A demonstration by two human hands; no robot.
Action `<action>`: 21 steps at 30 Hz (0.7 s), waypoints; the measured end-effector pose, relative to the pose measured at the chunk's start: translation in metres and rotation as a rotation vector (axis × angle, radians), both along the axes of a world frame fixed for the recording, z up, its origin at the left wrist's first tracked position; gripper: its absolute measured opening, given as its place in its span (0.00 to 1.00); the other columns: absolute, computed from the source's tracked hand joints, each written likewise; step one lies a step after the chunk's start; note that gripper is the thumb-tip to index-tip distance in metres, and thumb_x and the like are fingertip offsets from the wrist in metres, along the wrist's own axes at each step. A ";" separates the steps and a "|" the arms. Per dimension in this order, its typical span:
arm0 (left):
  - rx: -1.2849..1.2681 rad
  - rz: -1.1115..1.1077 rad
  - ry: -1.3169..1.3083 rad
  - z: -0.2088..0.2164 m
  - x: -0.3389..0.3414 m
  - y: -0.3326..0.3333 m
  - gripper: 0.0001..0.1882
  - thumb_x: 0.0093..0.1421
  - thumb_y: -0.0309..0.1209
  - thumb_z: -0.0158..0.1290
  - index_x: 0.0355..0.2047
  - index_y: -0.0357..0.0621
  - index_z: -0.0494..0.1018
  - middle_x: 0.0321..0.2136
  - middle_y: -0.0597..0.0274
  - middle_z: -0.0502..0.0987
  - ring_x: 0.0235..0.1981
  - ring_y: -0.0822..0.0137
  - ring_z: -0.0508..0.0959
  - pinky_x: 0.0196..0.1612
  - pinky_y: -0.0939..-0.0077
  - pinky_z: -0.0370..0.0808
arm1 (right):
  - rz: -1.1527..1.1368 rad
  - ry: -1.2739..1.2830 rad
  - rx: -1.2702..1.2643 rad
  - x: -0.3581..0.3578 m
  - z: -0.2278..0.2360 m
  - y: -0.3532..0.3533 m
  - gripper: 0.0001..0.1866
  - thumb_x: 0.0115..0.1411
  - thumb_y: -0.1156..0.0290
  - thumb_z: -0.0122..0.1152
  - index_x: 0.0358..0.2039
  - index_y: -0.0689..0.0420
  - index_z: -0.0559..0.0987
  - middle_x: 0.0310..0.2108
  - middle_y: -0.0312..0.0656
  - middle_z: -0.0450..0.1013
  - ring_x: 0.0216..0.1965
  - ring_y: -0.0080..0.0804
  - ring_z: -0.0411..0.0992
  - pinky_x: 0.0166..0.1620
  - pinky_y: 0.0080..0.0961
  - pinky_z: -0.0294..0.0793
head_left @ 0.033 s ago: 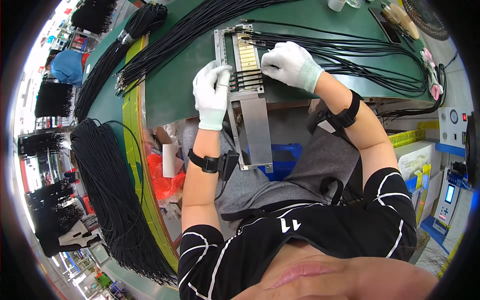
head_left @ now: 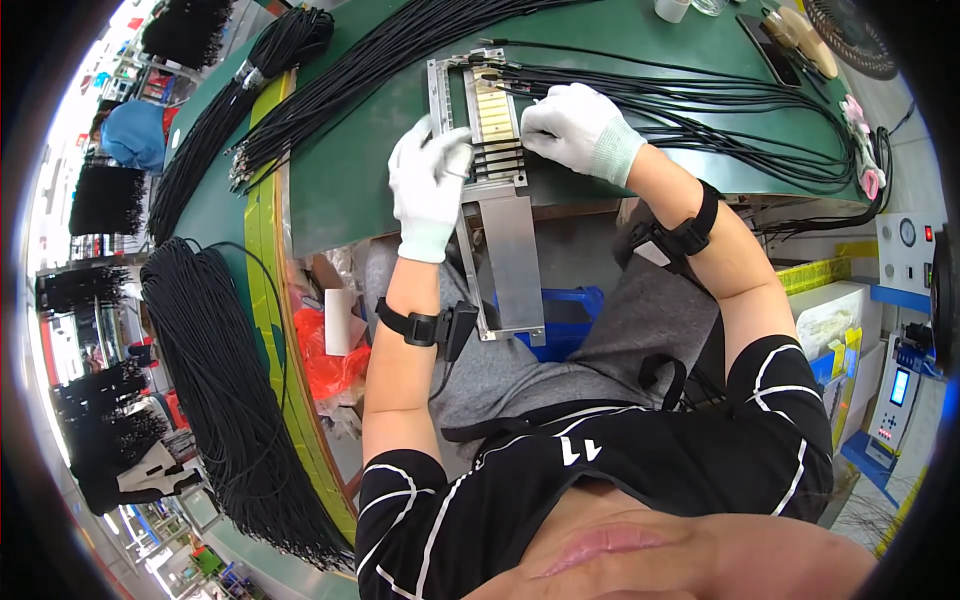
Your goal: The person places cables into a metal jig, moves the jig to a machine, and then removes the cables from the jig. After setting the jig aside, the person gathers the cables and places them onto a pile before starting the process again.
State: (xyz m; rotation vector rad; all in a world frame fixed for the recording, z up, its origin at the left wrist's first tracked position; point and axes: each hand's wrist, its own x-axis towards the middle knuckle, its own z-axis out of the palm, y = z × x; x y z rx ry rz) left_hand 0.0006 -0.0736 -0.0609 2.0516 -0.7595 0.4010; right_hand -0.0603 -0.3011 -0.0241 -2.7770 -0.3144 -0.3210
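A long metal fixture reaches from the green table over my lap, with a pale slotted block at its far part. Several black cables lie side by side across its near slots, their ends toward the left rail. My white-gloved left hand is at that rail, thumb and fingers bent together over the cable ends; what they pinch is hidden. At the block's right side, my gloved right hand has its fingers closed on a black cable whose run is partly covered by the glove.
Loose black cables fan out to the right across the table. Thick cable bundles lie at left, beside a yellow strip. A phone and cups sit at the far right. A blue bin is below.
My left hand has shifted slightly right, its fingertips now further over the fixture's left rail and the cable ends. My right hand has barely moved.
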 end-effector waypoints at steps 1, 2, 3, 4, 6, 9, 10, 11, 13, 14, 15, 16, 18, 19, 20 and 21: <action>0.131 -0.006 -0.132 0.004 -0.004 -0.004 0.11 0.60 0.41 0.56 0.39 0.55 0.82 0.46 0.48 0.77 0.49 0.49 0.73 0.56 0.58 0.66 | 0.018 -0.005 0.003 0.000 0.000 0.001 0.06 0.55 0.62 0.61 0.28 0.50 0.80 0.23 0.39 0.74 0.34 0.41 0.73 0.39 0.39 0.73; 0.263 -0.012 -0.266 0.007 -0.008 -0.007 0.12 0.58 0.43 0.57 0.40 0.58 0.83 0.48 0.46 0.76 0.51 0.47 0.71 0.58 0.55 0.64 | 0.014 -0.007 0.003 0.001 0.000 0.001 0.06 0.55 0.62 0.61 0.28 0.50 0.80 0.23 0.39 0.74 0.34 0.41 0.73 0.39 0.39 0.73; 0.394 -0.018 -0.401 0.009 -0.009 -0.008 0.14 0.57 0.45 0.57 0.41 0.61 0.83 0.50 0.44 0.75 0.54 0.44 0.70 0.61 0.53 0.61 | -0.005 -0.023 -0.003 0.002 0.000 0.001 0.06 0.55 0.62 0.61 0.28 0.50 0.80 0.24 0.38 0.74 0.35 0.41 0.73 0.39 0.38 0.73; 0.394 -0.021 -0.405 0.009 -0.007 -0.009 0.14 0.57 0.45 0.57 0.41 0.61 0.83 0.50 0.44 0.75 0.54 0.44 0.70 0.61 0.53 0.61 | -0.024 -0.039 -0.009 0.003 0.000 0.001 0.06 0.55 0.62 0.61 0.28 0.49 0.80 0.25 0.38 0.74 0.35 0.40 0.73 0.39 0.37 0.72; 0.444 -0.035 -0.391 0.007 0.000 -0.011 0.15 0.55 0.49 0.58 0.41 0.63 0.83 0.51 0.43 0.74 0.54 0.42 0.69 0.62 0.50 0.58 | -0.049 -0.062 -0.016 0.008 -0.001 -0.004 0.06 0.54 0.63 0.61 0.28 0.49 0.80 0.26 0.37 0.74 0.36 0.39 0.73 0.40 0.36 0.72; 0.434 -0.067 -0.362 0.002 0.005 -0.011 0.16 0.53 0.50 0.59 0.39 0.64 0.84 0.52 0.42 0.73 0.55 0.42 0.68 0.63 0.50 0.57 | -0.249 -0.161 -0.361 0.029 -0.005 -0.020 0.06 0.55 0.60 0.60 0.30 0.45 0.82 0.29 0.35 0.76 0.38 0.36 0.73 0.40 0.34 0.72; 0.399 -0.089 -0.334 0.000 0.007 -0.011 0.15 0.53 0.49 0.60 0.38 0.63 0.84 0.52 0.42 0.73 0.55 0.42 0.68 0.63 0.51 0.57 | -0.255 -0.164 -0.362 0.031 -0.009 -0.022 0.06 0.55 0.60 0.60 0.30 0.45 0.82 0.29 0.35 0.76 0.38 0.36 0.73 0.40 0.34 0.72; 0.364 -0.107 -0.304 -0.002 0.009 -0.010 0.14 0.53 0.49 0.60 0.37 0.63 0.85 0.52 0.43 0.73 0.56 0.43 0.68 0.64 0.51 0.57 | -0.242 -0.148 -0.358 0.033 -0.009 -0.021 0.06 0.54 0.60 0.61 0.29 0.46 0.81 0.30 0.35 0.76 0.39 0.36 0.73 0.41 0.34 0.71; 0.324 -0.104 -0.289 -0.007 0.013 -0.012 0.13 0.53 0.48 0.60 0.37 0.63 0.85 0.52 0.43 0.73 0.55 0.43 0.68 0.64 0.52 0.57 | -0.214 -0.111 -0.352 0.038 -0.011 -0.021 0.07 0.53 0.60 0.64 0.28 0.48 0.80 0.30 0.34 0.74 0.39 0.36 0.72 0.42 0.33 0.71; 0.289 -0.099 -0.263 -0.009 0.012 -0.011 0.12 0.54 0.47 0.60 0.37 0.63 0.85 0.52 0.43 0.73 0.55 0.44 0.68 0.63 0.53 0.57 | -0.207 -0.109 -0.351 0.038 -0.010 -0.020 0.07 0.53 0.60 0.64 0.28 0.48 0.80 0.30 0.34 0.74 0.39 0.36 0.72 0.42 0.33 0.71; 0.254 -0.093 -0.237 -0.011 0.011 -0.010 0.12 0.54 0.46 0.60 0.37 0.64 0.85 0.52 0.43 0.74 0.55 0.44 0.69 0.63 0.53 0.57 | -0.190 -0.109 -0.324 0.037 -0.009 -0.021 0.07 0.52 0.61 0.64 0.28 0.48 0.79 0.30 0.34 0.74 0.39 0.36 0.72 0.42 0.33 0.71; 0.255 -0.087 -0.232 -0.012 0.010 -0.008 0.12 0.54 0.46 0.60 0.37 0.64 0.85 0.52 0.43 0.74 0.55 0.44 0.69 0.63 0.53 0.57 | -0.174 -0.108 -0.297 0.036 -0.008 -0.021 0.06 0.52 0.61 0.64 0.27 0.48 0.79 0.30 0.35 0.74 0.39 0.36 0.72 0.42 0.33 0.71; 0.237 -0.089 -0.197 -0.005 0.010 -0.010 0.10 0.55 0.42 0.60 0.36 0.58 0.84 0.52 0.45 0.74 0.55 0.46 0.69 0.62 0.56 0.60 | -0.169 -0.101 -0.273 0.032 -0.009 -0.023 0.06 0.52 0.62 0.64 0.27 0.49 0.79 0.30 0.35 0.74 0.39 0.36 0.72 0.42 0.33 0.71; 0.227 -0.090 -0.180 -0.004 0.010 -0.011 0.09 0.56 0.40 0.60 0.35 0.55 0.84 0.52 0.46 0.74 0.55 0.47 0.70 0.62 0.57 0.61 | -0.129 -0.126 -0.257 0.031 -0.009 -0.023 0.06 0.52 0.62 0.64 0.27 0.49 0.79 0.30 0.35 0.74 0.39 0.37 0.72 0.42 0.34 0.71; 0.228 -0.086 -0.182 -0.005 0.012 -0.011 0.09 0.56 0.40 0.60 0.35 0.55 0.84 0.52 0.46 0.74 0.55 0.47 0.70 0.62 0.57 0.61 | -0.083 -0.157 -0.239 0.033 -0.008 -0.022 0.06 0.52 0.63 0.64 0.27 0.49 0.79 0.30 0.36 0.74 0.39 0.37 0.72 0.42 0.34 0.71; 0.105 -0.060 -0.079 -0.007 0.016 -0.011 0.09 0.57 0.39 0.60 0.34 0.51 0.83 0.51 0.48 0.75 0.54 0.48 0.70 0.61 0.58 0.62 | -0.037 -0.189 -0.221 0.034 -0.007 -0.021 0.06 0.52 0.63 0.64 0.27 0.49 0.79 0.29 0.36 0.74 0.39 0.37 0.72 0.42 0.34 0.71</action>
